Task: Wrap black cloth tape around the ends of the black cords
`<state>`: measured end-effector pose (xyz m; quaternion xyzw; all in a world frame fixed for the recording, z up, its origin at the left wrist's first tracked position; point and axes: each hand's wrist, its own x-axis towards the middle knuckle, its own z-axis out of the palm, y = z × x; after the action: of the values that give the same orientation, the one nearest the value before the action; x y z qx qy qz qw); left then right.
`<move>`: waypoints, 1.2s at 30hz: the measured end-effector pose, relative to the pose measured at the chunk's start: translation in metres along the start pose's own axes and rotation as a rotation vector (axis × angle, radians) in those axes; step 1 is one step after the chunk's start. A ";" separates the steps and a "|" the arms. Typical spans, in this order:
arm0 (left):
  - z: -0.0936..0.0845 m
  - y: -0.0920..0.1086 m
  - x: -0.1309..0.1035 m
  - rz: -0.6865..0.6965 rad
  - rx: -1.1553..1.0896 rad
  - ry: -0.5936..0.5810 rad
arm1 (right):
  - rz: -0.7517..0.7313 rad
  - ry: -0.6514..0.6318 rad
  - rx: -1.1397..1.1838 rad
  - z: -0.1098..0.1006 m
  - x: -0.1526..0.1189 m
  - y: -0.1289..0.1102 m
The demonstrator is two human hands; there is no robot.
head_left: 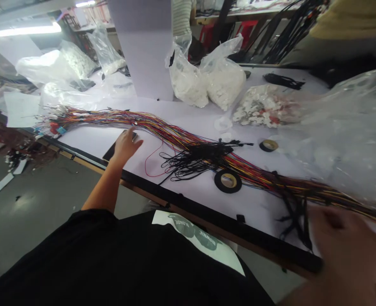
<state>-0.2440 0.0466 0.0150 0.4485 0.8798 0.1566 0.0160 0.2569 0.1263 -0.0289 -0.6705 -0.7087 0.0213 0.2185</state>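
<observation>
A long bundle of red, yellow, blue and black wires [162, 127] runs across the white table. My left hand [127, 145] is at its near side, over a dark phone-like object [110, 152], fingers spread apart. At the lower right my right hand [347, 242] is blurred by motion, beside black cables [298, 216] near the bundle; what it holds, if anything, cannot be made out. Thin black cables [191, 163] lie looped over the middle of the bundle. Just below them a roll of black tape [219, 182] rests flat.
Clear bags of white parts [223, 85] stand behind the bundle, with a big plastic bag [341, 140] at the right. A second tape roll [264, 146] lies beyond the wires. The table's black front edge [175, 199] runs nearest me. People are partly visible across the table.
</observation>
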 end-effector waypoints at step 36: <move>0.018 0.119 -0.102 0.165 -1.508 -0.589 | -0.134 -0.222 1.046 0.020 -0.059 -0.170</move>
<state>-0.0871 0.0355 0.0214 0.4033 0.4615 0.5834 0.5329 0.0910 0.0583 -0.0085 -0.4192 -0.6636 0.4282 0.4478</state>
